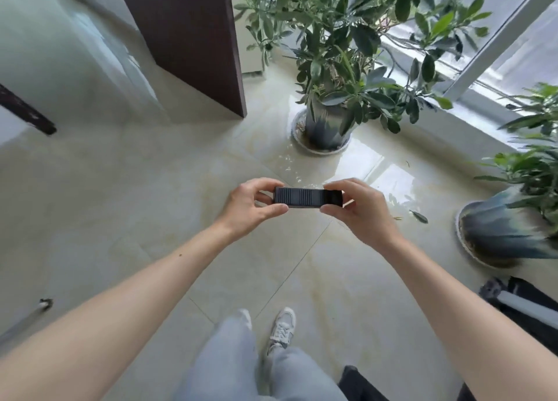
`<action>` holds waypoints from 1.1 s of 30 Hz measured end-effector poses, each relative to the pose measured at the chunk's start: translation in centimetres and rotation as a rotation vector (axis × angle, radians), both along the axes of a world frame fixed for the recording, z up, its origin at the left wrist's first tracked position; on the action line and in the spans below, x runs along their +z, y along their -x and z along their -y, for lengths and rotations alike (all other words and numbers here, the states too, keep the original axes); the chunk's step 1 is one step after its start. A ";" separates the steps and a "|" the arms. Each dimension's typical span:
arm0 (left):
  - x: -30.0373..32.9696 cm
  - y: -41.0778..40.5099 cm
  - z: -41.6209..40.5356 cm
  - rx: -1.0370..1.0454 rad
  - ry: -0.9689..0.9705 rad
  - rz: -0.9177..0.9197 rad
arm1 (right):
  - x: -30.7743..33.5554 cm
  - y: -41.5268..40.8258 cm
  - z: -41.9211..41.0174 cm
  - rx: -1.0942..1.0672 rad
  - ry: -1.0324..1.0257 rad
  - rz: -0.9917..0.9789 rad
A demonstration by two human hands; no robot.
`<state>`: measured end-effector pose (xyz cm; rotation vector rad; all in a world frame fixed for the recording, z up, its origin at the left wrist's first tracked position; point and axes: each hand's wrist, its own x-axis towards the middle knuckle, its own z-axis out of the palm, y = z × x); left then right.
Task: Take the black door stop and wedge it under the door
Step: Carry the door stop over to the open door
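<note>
The black door stop (305,197) is a ribbed rubber wedge held level in mid-air, well above the floor. My left hand (250,209) pinches its left end between thumb and fingers. My right hand (356,212) grips its right end the same way. The dark brown door (193,38) stands open ahead and to the left, its lower corner meeting the floor near the centre top of the view. The door stop is far from the door's bottom edge.
A large potted plant (327,120) stands just right of the door. A second pot (501,234) sits at the right by the window sill (471,123). Glossy beige floor tiles (145,189) spread below. My legs and a white shoe (282,329) are underneath; dark bags (525,307) lie lower right.
</note>
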<state>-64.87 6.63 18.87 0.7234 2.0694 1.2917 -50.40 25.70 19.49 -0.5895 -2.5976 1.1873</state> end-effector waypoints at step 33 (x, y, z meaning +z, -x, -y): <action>-1.0 35.8 3.5 0.308 0.012 0.037 | -0.6 41.6 0.4 0.233 -0.056 0.025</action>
